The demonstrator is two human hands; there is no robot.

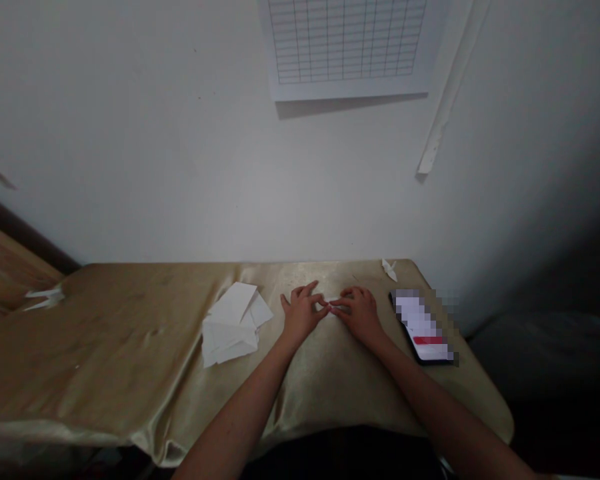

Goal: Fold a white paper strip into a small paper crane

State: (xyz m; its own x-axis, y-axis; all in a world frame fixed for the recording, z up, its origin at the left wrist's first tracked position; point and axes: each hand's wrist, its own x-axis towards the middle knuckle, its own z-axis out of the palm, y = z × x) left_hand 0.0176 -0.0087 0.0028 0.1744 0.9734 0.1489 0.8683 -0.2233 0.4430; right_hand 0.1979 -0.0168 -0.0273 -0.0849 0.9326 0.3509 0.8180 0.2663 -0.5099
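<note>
A small piece of white paper [333,303] is held between my two hands over the table, mostly covered by my fingers. My left hand [303,310] pinches its left side with thumb and index finger, the other fingers spread out. On the right side my right hand [357,312] grips it between thumb and fingertips. The fingertips of both hands nearly meet. A loose pile of white paper sheets [233,323] lies left of my left hand. Beyond my right hand, near the far right corner, sits a small folded white paper bird [389,270].
A phone [423,327] with a lit, partly blurred screen lies right of my right hand. Shiny gold cloth [120,333] with creases covers the table. The wall [180,167] rises behind it, with a gridded sheet [350,47] hanging there. White scraps [45,297] lie at far left.
</note>
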